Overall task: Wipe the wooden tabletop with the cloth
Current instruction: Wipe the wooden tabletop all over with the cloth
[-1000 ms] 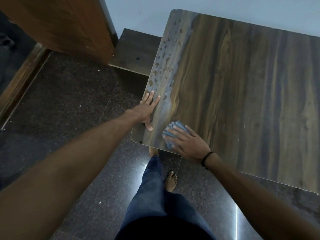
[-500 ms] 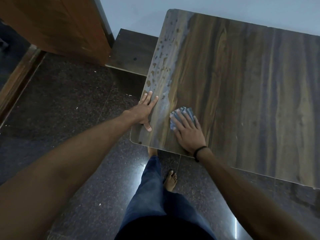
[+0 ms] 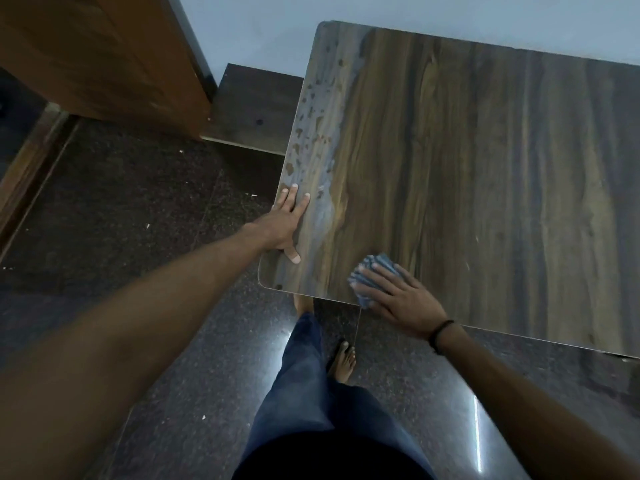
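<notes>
A dark wooden tabletop (image 3: 485, 174) fills the upper right of the head view. A pale film with brown spots (image 3: 317, 123) runs along its left edge. My right hand (image 3: 398, 299) lies flat on a crumpled blue cloth (image 3: 372, 271) near the table's front edge, fingers spread over it, part of the cloth poking out past the fingertips. My left hand (image 3: 285, 223) rests on the table's left edge near the front corner, fingers on top and thumb on the surface, holding the table.
A lower dark wooden shelf or step (image 3: 256, 109) sits left of the table against the pale wall. A brown wooden door (image 3: 104, 57) stands at upper left. My legs and a bare foot (image 3: 343, 362) are on the polished dark stone floor below the table's front edge.
My right hand has slid the cloth back toward the front edge and a little to the right. My left hand stays on the table's left edge.
</notes>
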